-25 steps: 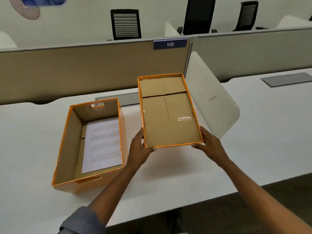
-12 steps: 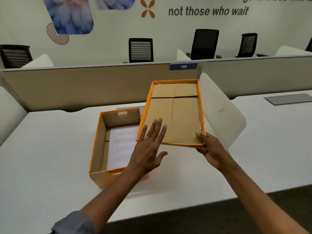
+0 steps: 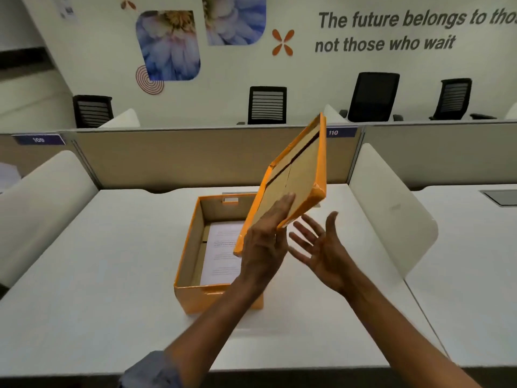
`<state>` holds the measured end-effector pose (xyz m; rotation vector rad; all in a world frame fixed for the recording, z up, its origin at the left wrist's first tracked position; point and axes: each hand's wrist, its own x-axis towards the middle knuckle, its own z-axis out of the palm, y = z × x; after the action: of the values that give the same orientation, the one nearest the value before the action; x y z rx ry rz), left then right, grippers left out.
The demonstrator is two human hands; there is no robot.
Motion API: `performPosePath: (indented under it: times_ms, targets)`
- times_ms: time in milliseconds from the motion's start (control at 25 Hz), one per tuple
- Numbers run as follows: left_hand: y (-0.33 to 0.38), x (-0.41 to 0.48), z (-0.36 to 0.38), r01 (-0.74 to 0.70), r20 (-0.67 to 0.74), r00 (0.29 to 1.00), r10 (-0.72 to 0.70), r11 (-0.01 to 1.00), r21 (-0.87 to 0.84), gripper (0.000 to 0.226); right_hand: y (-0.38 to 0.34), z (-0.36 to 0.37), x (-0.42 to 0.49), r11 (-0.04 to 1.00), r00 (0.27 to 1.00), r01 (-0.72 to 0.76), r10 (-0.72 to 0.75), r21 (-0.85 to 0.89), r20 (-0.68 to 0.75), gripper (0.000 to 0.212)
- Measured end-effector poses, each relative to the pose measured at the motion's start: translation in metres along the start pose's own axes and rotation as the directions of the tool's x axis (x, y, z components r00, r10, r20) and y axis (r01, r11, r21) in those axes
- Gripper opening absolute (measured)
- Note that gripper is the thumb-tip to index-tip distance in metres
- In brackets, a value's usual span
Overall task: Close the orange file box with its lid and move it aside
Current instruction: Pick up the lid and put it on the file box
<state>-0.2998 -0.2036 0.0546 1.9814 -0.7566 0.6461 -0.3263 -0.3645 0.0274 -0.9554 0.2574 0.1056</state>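
The orange file box (image 3: 195, 299) stands open on the white desk (image 3: 84, 289), with printed sheets of paper (image 3: 223, 253) lying inside. Its orange lid (image 3: 306, 169) is raised above the box's right side, tilted steeply on edge, brown cardboard inside facing left toward me. My left hand (image 3: 265, 242) lies flat against the lid's inner face near its lower end and holds it up. My right hand (image 3: 324, 253) is just below and right of the lid's lower corner, palm up, fingers spread, holding nothing.
White curved dividers stand at the desk's right (image 3: 391, 214) and left (image 3: 42, 203) sides. A beige partition (image 3: 167, 158) runs along the back edge. Black office chairs (image 3: 267, 105) sit behind it. The desk's front edge is near my arms.
The lid has swung from lying flat, inside up, to standing steeply on edge above the box. My right hand has let go of it and opened; my left hand now presses its inner face.
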Motion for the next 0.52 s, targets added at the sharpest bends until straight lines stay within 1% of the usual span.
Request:
performPosePath:
  times_ms: [40, 80, 120, 160, 200, 240, 320, 360, 400, 440, 480, 520]
  targets:
    - [0.007, -0.002, 0.001, 0.089, -0.086, 0.992, -0.097, 0.992, -0.089, 0.044, 0.012, 0.008, 0.006, 0.997, 0.999, -0.047, 0.047, -0.056, -0.002, 0.089]
    - [0.014, -0.004, 0.002, 0.178, -0.158, 0.965, -0.209, 0.965, -0.194, 0.034, 0.023, 0.015, 0.011, 0.992, 0.997, -0.075, 0.076, -0.097, 0.009, 0.086]
    - [0.021, -0.007, 0.003, 0.263, -0.186, 0.926, -0.330, 0.914, -0.309, 0.026, 0.033, 0.021, 0.017, 0.989, 0.996, -0.079, 0.083, -0.122, 0.027, 0.081]
    - [0.025, -0.009, 0.003, 0.343, -0.171, 0.881, -0.441, 0.844, -0.412, 0.024, 0.041, 0.027, 0.021, 0.988, 0.997, -0.063, 0.070, -0.141, 0.044, 0.074]
    - [0.027, -0.012, 0.003, 0.406, -0.142, 0.841, -0.522, 0.783, -0.472, 0.031, 0.047, 0.032, 0.023, 0.987, 0.998, -0.035, 0.044, -0.157, 0.054, 0.068]
    - [0.027, -0.016, 0.003, 0.446, -0.128, 0.815, -0.566, 0.752, -0.485, 0.049, 0.051, 0.036, 0.023, 0.987, 0.998, -0.009, 0.018, -0.163, 0.055, 0.066]
    - [0.021, -0.025, -0.004, 0.481, -0.136, 0.790, -0.597, 0.743, -0.465, 0.091, 0.054, 0.036, 0.021, 0.979, 0.999, 0.042, -0.043, -0.199, -0.004, 0.073]
    - [0.016, -0.027, -0.012, 0.472, -0.170, 0.773, -0.611, 0.734, -0.489, 0.102, 0.054, 0.032, 0.020, 0.967, 0.995, 0.078, -0.090, -0.241, -0.040, 0.072]
    - [0.009, -0.029, -0.021, 0.445, -0.234, 0.748, -0.621, 0.731, -0.517, 0.103, 0.053, 0.027, 0.018, 0.952, 0.988, 0.122, -0.143, -0.281, -0.057, 0.066]
    - [0.000, -0.033, -0.031, 0.421, -0.317, 0.710, -0.628, 0.740, -0.524, 0.097, 0.053, 0.022, 0.018, 0.934, 0.980, 0.167, -0.194, -0.316, -0.054, 0.061]
    - [-0.009, -0.038, -0.040, 0.414, -0.388, 0.667, -0.636, 0.749, -0.516, 0.085, 0.054, 0.017, 0.019, 0.913, 0.971, 0.203, -0.233, -0.353, -0.044, 0.059]
    - [-0.017, -0.046, -0.046, 0.436, -0.429, 0.621, -0.656, 0.743, -0.508, 0.072, 0.055, 0.015, 0.020, 0.890, 0.967, 0.219, -0.253, -0.399, -0.034, 0.059]
